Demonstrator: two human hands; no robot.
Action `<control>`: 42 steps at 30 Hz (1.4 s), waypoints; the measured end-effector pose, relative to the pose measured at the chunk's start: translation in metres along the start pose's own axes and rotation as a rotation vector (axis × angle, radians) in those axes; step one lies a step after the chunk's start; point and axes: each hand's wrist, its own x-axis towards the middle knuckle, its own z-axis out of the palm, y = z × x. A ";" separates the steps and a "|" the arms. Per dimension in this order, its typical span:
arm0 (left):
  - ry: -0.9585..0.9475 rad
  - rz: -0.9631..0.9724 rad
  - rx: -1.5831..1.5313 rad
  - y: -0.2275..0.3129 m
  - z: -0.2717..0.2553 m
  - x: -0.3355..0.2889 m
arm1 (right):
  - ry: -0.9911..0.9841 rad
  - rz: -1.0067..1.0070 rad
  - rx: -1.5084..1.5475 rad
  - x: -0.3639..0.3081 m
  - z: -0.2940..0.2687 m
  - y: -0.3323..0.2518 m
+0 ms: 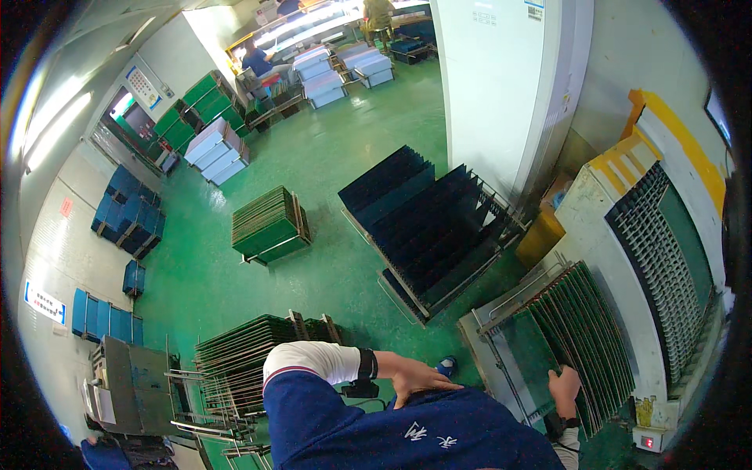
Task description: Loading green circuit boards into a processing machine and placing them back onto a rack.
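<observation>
My right hand (564, 389) is closed at the near edge of a thin green panel (526, 352). That panel stands at the left end of a row of upright green panels (589, 337) in a metal rack (492, 333). The fingertips are partly hidden, so how they grip the edge is hard to see. My left hand (419, 381) rests against the front of my blue shirt (392, 431), its fingers stretched out and holding nothing. A black band (367, 365) circles the left wrist.
A cart of dark upright panels (427, 227) stands ahead, beside a white cabinet (513, 86). At right is a machine with a slatted conveyor (666, 235). Left are a rack of panels (235, 360) and a green panel stack (270, 227). People work at a far bench (313, 31).
</observation>
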 end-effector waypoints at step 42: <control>-0.054 -0.035 0.016 0.005 -0.001 -0.003 | 0.064 -0.028 0.024 -0.001 -0.004 -0.006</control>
